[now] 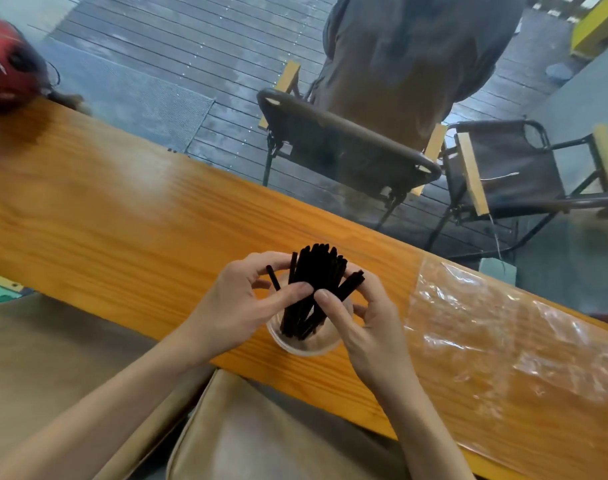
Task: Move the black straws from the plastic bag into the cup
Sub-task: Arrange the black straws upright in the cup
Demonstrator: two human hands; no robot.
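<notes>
- Black straws [314, 282], thin matte sticks, stand bunched in the clear plastic cup [304, 344] at lower centre, long axes near upright, tops fanning toward the frame's top.
- Left hand [240, 306] and right hand [368, 323] both pinch the bundle from either side.
- Crinkled clear plastic bag [503, 334] lies flat at right on the glossy wooden table [122, 220].
</notes>
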